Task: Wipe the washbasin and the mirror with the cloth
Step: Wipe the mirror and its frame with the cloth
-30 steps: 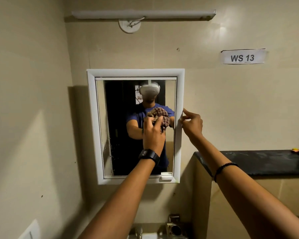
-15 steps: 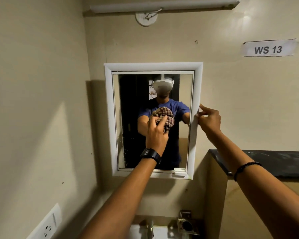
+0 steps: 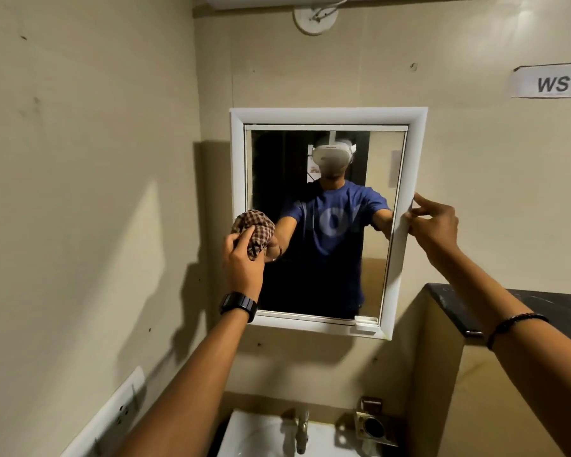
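Observation:
A white-framed mirror [image 3: 406, 153] hangs on the beige wall, its glass showing a person in a blue shirt. My left hand [image 3: 243, 262] grips a bunched brown checked cloth [image 3: 256, 230] and presses it against the mirror's left edge, at mid height. My right hand [image 3: 434, 225] pinches the right side of the frame with its fingertips. Below, at the bottom edge of the view, lies the white washbasin [image 3: 257, 433] with a metal tap [image 3: 300, 430] behind it.
A black stone counter [image 3: 475, 308] juts out at the right, below the mirror's level. A white socket plate [image 3: 112, 417] is on the left wall. A metal soap holder [image 3: 373, 427] sits beside the tap. A tube light [image 3: 277, 1] and a paper label [image 3: 551, 82] are high on the wall.
My left hand has carried the cloth from the middle of the glass to its left edge. The right hand stays on the frame. My view has shifted left and down, showing more of the washbasin.

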